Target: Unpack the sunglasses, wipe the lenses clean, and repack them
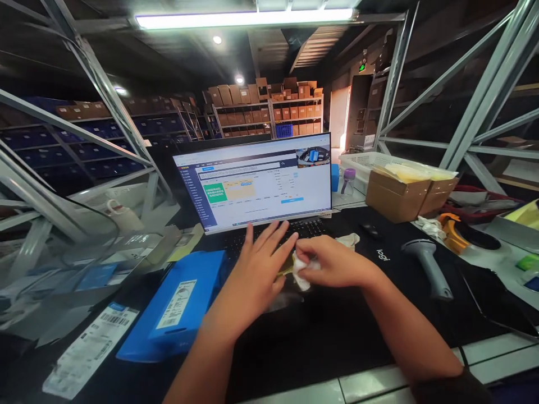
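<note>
My left hand [252, 272] stretches over the black keyboard [314, 225] with its fingers spread, palm down. Close beside its fingertips, my right hand [330, 261] is closed in a pinch on a crumpled white tissue [301, 275]. Something thin and yellowish shows between the two hands, too little of it to name. What looks like clear plastic lies on the mat under my left thumb. To the left of my left forearm lies a blue box [181, 303] with a white label.
A lit monitor [256, 185] stands behind the keyboard. On the right are a grey barcode scanner [429, 266], a black mouse [369, 230], an orange tape dispenser [453, 233] and a cardboard box [396, 193]. A printed label sheet [90, 350] lies at left. Metal rack posts frame the desk.
</note>
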Available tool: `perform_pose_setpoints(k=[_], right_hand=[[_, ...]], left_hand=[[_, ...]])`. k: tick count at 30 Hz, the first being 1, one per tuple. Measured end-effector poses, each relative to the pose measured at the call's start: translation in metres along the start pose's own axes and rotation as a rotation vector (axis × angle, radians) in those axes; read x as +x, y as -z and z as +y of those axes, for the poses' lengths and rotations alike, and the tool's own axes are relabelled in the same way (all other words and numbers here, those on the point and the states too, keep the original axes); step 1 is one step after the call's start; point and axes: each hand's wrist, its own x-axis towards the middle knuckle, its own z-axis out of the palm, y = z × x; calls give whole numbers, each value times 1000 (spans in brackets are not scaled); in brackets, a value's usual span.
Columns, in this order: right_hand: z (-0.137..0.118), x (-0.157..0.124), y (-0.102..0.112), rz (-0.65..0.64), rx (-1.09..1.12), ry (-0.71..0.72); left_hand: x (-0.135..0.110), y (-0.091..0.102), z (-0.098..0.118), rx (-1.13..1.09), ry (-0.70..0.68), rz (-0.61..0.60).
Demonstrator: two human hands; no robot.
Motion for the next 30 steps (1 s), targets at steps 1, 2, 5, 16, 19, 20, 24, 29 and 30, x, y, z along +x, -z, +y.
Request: perform_pose_setpoints(k=[1,2,5,16,19,20,24,29,30], right_hand=[[-2,1,-4,-13,2,20],[-4,1,-7,-18,3,35],[-6,3,-13,4,-5,27],[15,-7,25,-3,410,-76],[24,-11,32,28,637,-113],[27,-10,31,59,698,-125],[42,1,21,355,885,-191],[51,22,-11,582,1033,-166],[51,25,-20,577,1053,-153]], left_hand=[[1,-2,1,-31,-12,-16],[2,-4,2,-59,-25,-20],[5,-11,1,-92,-32,37],[6,-15,-16,-200,37,358],[4,-17,-15,-240,77,398],[4,-19,-15,-242,105,407],[6,-29,-12,-212,340,471],[8,-36,-13,-171,595,536],[8,-36,-13,-164,620,543]])
